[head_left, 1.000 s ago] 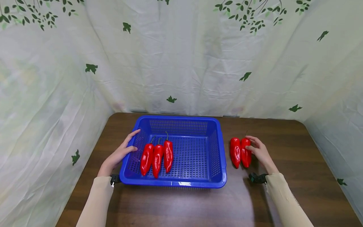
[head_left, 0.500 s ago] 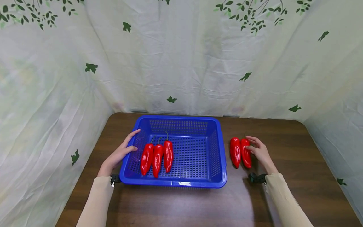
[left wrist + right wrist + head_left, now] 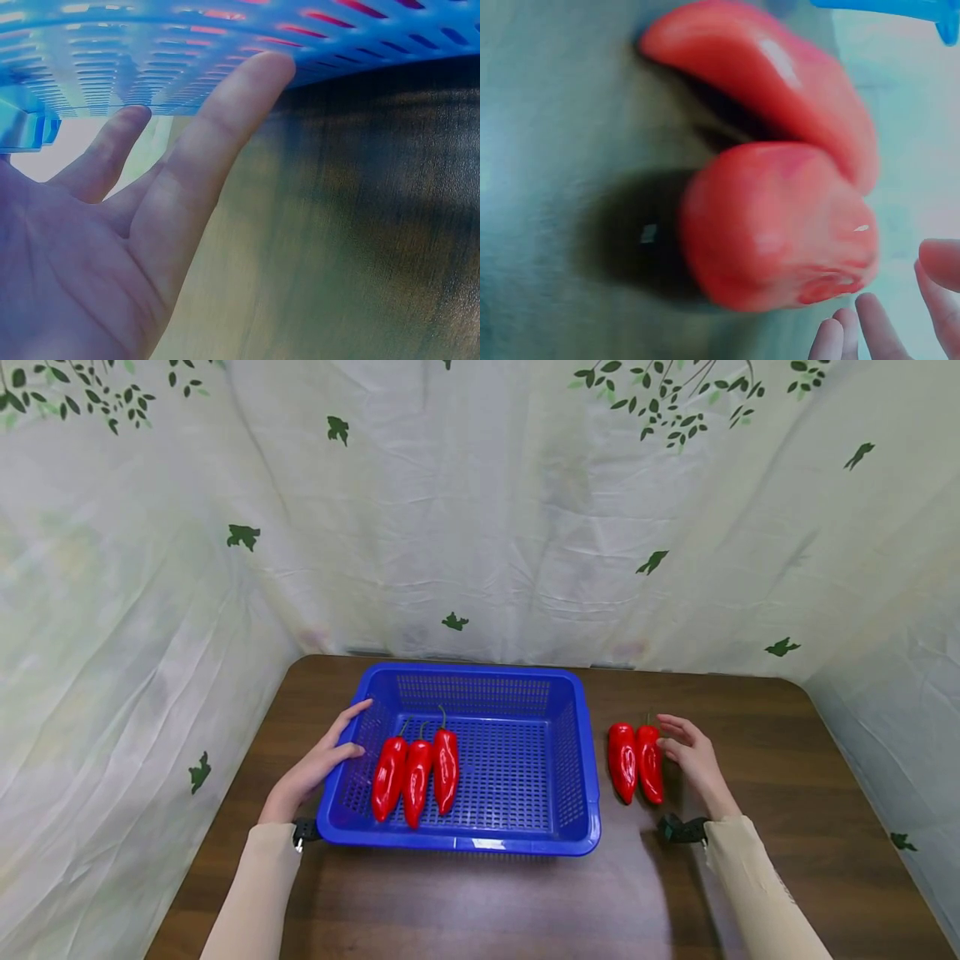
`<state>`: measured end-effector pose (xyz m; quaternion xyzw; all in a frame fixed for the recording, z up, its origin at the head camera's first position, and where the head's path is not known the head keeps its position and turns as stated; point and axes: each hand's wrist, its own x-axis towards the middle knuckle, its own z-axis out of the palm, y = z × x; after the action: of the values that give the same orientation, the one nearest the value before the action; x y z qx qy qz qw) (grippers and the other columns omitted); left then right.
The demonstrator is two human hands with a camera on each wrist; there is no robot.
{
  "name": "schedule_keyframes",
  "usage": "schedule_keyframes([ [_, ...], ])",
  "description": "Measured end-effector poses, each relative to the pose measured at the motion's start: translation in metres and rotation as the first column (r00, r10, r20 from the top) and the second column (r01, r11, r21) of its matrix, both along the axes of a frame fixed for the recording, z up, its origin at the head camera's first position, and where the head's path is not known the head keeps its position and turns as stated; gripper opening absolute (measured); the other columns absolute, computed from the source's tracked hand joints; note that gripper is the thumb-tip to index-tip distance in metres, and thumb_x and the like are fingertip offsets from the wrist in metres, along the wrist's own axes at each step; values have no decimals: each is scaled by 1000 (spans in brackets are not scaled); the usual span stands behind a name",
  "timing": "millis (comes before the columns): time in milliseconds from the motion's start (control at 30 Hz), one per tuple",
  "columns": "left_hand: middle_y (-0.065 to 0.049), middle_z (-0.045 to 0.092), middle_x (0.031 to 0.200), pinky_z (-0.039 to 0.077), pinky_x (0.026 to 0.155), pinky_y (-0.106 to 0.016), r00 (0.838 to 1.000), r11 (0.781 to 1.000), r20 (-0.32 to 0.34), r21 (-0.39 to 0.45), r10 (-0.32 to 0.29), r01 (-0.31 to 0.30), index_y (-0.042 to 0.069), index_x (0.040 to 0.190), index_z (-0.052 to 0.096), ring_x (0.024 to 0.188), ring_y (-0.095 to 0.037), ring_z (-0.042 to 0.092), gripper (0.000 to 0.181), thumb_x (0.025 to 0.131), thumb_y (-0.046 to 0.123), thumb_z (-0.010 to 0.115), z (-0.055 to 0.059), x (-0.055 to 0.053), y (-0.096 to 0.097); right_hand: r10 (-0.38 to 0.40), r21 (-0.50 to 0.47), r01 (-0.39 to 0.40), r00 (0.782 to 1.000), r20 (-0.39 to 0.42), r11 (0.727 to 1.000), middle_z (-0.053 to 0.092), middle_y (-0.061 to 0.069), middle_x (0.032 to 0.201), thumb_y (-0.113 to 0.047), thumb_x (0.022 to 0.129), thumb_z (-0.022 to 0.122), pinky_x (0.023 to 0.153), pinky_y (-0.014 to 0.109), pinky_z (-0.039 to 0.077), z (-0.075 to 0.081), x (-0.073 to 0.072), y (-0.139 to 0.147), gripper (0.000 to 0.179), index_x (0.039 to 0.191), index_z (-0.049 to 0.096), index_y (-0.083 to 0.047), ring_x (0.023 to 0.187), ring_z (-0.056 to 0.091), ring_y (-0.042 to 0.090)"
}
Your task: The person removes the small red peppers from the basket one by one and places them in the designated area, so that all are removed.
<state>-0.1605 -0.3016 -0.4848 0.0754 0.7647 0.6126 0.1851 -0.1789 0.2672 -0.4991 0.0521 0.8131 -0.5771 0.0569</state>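
Observation:
On the left side of a blue plastic basket (image 3: 480,843), my left hand (image 3: 318,768) holds the rim, thumb and a finger reaching over it. The left wrist view shows two more fingers (image 3: 202,150) against the basket's slotted outer wall. Three red peppers (image 3: 446,772) with green stems lie side by side inside, toward the left. Right of the basket, two more lie on the table: a left red pepper (image 3: 622,764) and a right red pepper (image 3: 649,767). Beside the latter's stem end is my right hand (image 3: 693,760), its fingers relaxed and apart from it, holding nothing.
The basket and loose peppers stand on a brown wooden table (image 3: 480,910). A pale curtain (image 3: 495,527) with a leaf pattern hangs behind the table and along both sides. Each wrist wears a black band.
My right hand has let go of the right red pepper and drawn slightly away to the right. The left hand, basket and peppers stay in place.

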Motion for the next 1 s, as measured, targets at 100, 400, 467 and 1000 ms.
schedule_keyframes([
  [100,-15,3,156,44,92,-58,1000,1000,-3,-2,-2,2,34,152,16,134,-49,22,66,97,12,46,0,-1,0,5,4,-4,1000,-28,1000,36,26,144,-11,99,44,101,48,40,9,0,-2,47,144,35,1,114,49,33],
  [400,-16,4,156,43,93,-58,1000,1000,-14,-9,-5,4,32,152,16,134,-49,21,67,96,10,45,0,-2,-1,56,-85,-66,992,-110,994,43,19,138,-12,100,46,92,26,47,34,-3,-18,46,142,37,2,106,52,6],
  [467,-16,3,156,43,93,-58,1000,1000,-15,-14,-5,5,32,152,16,134,-49,21,67,96,11,46,-1,-2,-1,72,-114,-86,990,-118,990,44,18,136,-12,99,47,88,21,48,40,-3,-23,46,142,37,2,103,53,5],
  [1000,-18,3,155,45,92,-55,1000,1000,0,7,-8,8,33,152,15,133,-50,22,67,96,10,45,2,0,0,209,-231,-242,965,-156,942,57,12,123,-11,99,49,92,37,49,69,-4,-74,35,133,49,-2,103,60,20],
])
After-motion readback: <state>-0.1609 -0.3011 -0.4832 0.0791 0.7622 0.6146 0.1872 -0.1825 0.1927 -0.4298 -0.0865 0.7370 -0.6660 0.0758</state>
